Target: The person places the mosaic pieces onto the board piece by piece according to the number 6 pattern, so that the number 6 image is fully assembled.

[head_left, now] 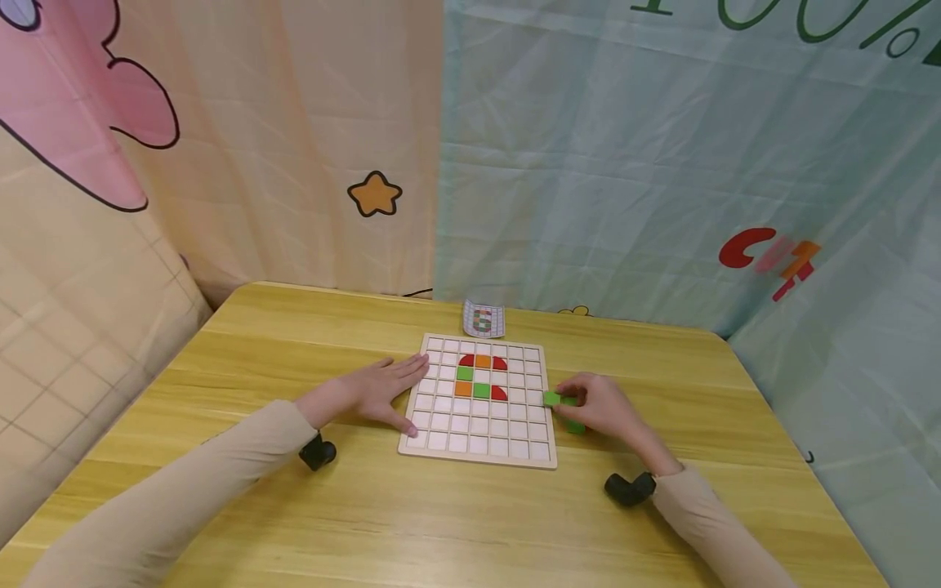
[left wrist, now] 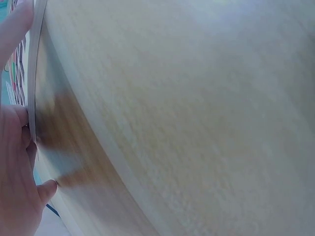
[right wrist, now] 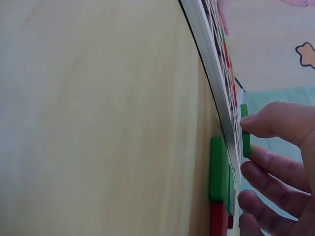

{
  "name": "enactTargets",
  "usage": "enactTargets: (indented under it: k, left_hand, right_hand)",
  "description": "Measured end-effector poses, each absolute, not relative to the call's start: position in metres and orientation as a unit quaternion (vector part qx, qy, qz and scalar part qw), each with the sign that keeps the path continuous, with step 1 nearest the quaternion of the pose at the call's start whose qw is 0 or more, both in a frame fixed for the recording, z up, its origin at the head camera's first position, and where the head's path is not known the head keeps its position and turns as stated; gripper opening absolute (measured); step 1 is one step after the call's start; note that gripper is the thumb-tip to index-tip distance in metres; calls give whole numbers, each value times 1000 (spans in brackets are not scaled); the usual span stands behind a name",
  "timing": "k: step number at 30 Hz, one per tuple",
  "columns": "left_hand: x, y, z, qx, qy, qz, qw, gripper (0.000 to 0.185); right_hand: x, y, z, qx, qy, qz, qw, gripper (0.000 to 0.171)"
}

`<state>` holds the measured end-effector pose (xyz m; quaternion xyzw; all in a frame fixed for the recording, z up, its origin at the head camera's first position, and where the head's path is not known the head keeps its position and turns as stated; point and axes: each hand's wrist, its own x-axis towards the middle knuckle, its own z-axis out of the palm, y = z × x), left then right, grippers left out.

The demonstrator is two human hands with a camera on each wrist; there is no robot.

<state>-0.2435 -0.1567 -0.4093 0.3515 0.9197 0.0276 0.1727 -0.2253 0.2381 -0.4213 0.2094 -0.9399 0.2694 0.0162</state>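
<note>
Pinching green tile [head_left: 552, 398], right hand [head_left: 604, 406]; left hand [head_left: 382, 391] flat beside board [head_left: 479, 445].

Table [head_left: 456, 523]: light wood-grain finish, smooth, slight sheen. Grid board [head_left: 481, 462]: pale unfinished-looking wood frame, matt cells. Green tile [right wrist: 245, 132]: smooth, painted. Backdrop curtains [head_left: 625, 163]: thin creased cloth.

Printed fabric backdrops [head_left: 588, 163] behind wooden table [head_left: 441, 523]
</note>
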Motion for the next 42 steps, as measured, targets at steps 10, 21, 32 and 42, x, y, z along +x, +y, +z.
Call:
enactTargets:
  k: [10, 21, 32, 42]
  left_hand:
    - [-243, -157, -410, 354, 919, 32, 170, 112]
    - [-243, -157, -410, 351, 920, 27, 172, 113]
    - [-243, -157, -410, 350, 921, 23, 170, 113]
    - [-243, -156, -410, 353, 920, 28, 169, 112]
  right_hand:
    - [-227, 215, -420, 216, -935, 282, 7, 26]
    - [-231, 197, -417, 234, -935, 267, -4, 25]
    - [-229, 182, -415, 250, -932, 262, -5, 27]
    - [-228, 170, -413, 266, -931, 250, -12, 28]
